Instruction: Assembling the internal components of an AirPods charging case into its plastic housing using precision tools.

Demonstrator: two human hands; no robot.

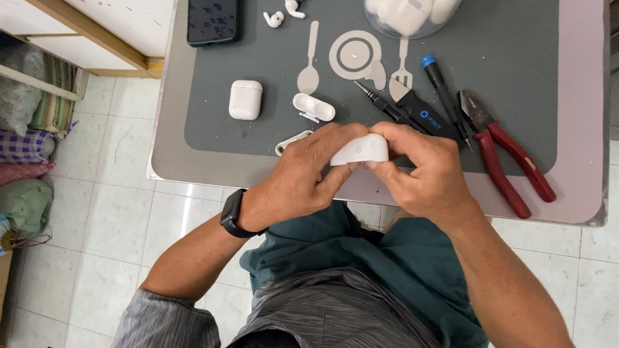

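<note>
Both my hands grip one small white plastic earbud-case shell [360, 150] at the near edge of the table. My left hand [303, 174], with a black watch on its wrist, holds the shell's left side with thumb and fingers. My right hand [422, 171] closes over its right side. Just beyond my left hand lie a white case lid [313, 107] and a thin white rim piece [291, 141] on the grey mat [213, 122]. A whole white earbud case [245, 99] rests further left.
Red-handled pliers [506, 158], a blue-capped screwdriver [442, 87], a black screwdriver [380, 102] and a black pry tool [422, 115] lie at right. A dark phone [212, 20], two white earbuds [274, 19] and a clear bowl [412, 16] sit at the back. Tiled floor surrounds the table.
</note>
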